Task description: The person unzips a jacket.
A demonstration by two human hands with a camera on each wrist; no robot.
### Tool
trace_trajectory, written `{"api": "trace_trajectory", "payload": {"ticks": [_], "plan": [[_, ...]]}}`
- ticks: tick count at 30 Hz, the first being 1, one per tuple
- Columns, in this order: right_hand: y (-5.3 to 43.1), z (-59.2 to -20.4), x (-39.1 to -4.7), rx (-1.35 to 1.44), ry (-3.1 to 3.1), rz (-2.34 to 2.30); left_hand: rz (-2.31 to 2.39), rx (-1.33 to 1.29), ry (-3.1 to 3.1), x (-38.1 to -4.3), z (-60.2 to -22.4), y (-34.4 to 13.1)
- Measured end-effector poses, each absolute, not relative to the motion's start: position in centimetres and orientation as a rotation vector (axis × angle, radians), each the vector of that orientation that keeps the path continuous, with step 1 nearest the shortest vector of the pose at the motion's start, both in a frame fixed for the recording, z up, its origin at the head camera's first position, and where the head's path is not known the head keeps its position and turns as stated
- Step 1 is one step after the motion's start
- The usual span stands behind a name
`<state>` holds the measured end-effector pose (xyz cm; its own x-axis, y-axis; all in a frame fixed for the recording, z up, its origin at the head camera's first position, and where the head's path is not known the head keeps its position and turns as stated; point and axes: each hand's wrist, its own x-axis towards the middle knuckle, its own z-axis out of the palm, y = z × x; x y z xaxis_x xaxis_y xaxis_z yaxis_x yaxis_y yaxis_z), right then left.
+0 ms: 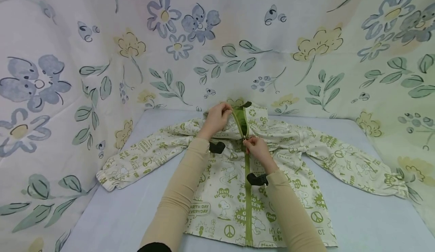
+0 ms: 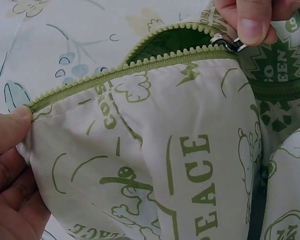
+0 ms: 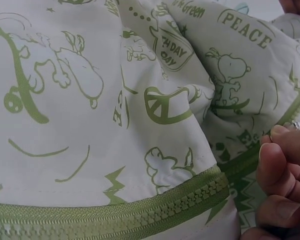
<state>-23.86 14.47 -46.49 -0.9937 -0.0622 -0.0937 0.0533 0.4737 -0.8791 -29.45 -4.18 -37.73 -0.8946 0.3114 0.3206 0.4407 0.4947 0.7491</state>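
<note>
A white jacket (image 1: 224, 184) with green print lies front up, its sleeves spread to both sides. Its green zipper (image 1: 248, 199) is closed from the hem up to the chest and parted above. With thumb and fingers, my left hand (image 1: 218, 119) grips the upper edge of the left front, drawn taut in the left wrist view. My right hand (image 1: 259, 150) pinches the pull of the metal zipper slider (image 2: 224, 41) at chest height. Green lining (image 2: 172, 42) shows between the parted zipper teeth. In the right wrist view, the cloth bunches beside the right hand's fingers (image 3: 277, 160).
The jacket rests on a pale sheet-covered surface (image 1: 115, 214). Floral cloth (image 1: 210, 48) stands behind it and along both sides. Black wrist devices (image 1: 257, 179) sit at both wrists over beige sleeves.
</note>
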Motion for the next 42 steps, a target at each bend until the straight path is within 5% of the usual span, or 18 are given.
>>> {"api": "trace_trajectory", "payload": {"ticks": [42], "plan": [[14.3, -47.2, -23.2, -0.051, 2.676, -1.491, -1.394, -0.615, -2.478, -30.0, -36.6, -5.4]]}}
